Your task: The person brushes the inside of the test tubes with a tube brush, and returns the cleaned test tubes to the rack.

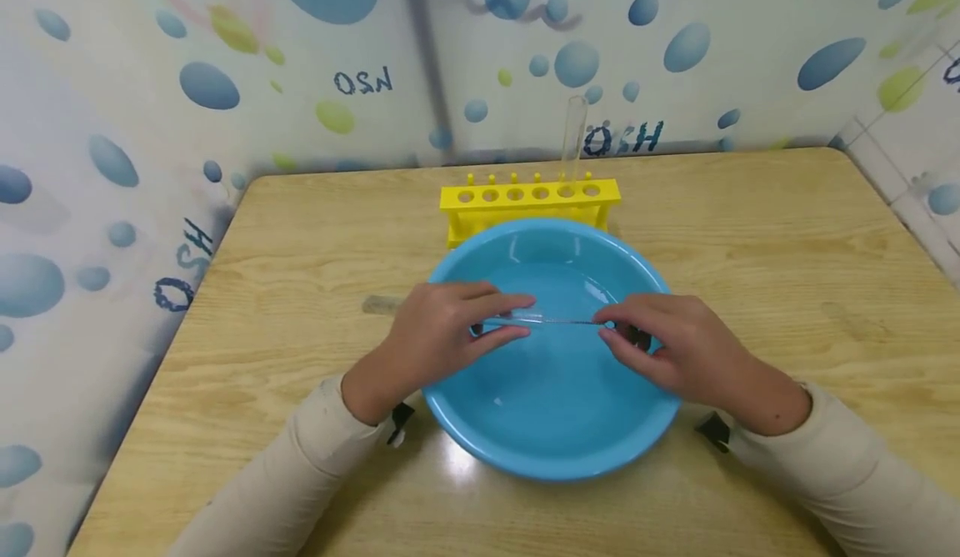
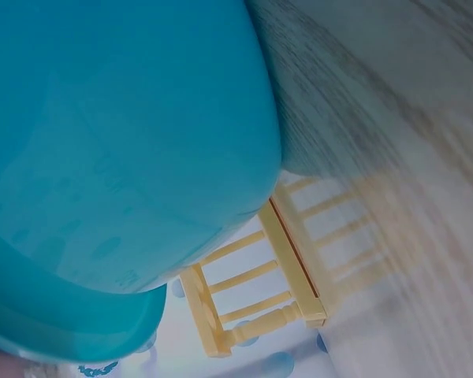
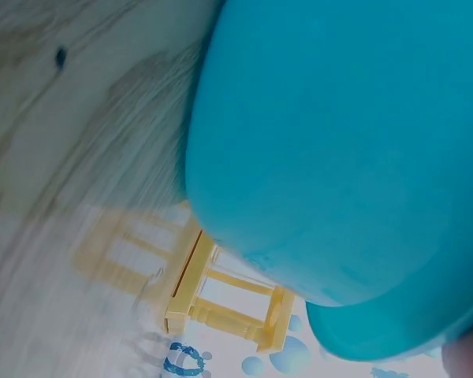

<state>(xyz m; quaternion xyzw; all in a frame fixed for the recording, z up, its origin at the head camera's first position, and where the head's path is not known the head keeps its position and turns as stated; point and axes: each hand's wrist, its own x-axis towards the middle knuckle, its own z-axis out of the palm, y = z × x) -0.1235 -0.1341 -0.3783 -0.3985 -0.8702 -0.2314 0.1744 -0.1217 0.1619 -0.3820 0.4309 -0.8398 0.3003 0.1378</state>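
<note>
My left hand (image 1: 450, 323) grips a clear glass test tube (image 1: 525, 318), lying almost level over the blue basin (image 1: 555, 465). Its thumb and fingers close round the glass from both sides. From the tube's right-hand end runs a thin wire rod (image 1: 573, 322), like the handle of a test-tube brush; its left end is hidden by the left hand. Thumb and fingertips of my right hand (image 1: 667, 344) pinch the rod's other end. Both wrist views mostly show the basin's outer wall (image 2: 142, 142), with only a sliver of the right hand at the right wrist view's corner.
Behind the basin stands a yellow test-tube rack (image 1: 530, 197) with one upright test tube (image 1: 573, 136) in it. A greyish strip (image 1: 381, 304) lies left of the basin on the wooden table (image 1: 322, 232). The patterned wall (image 1: 480, 65) borders the table's far edge.
</note>
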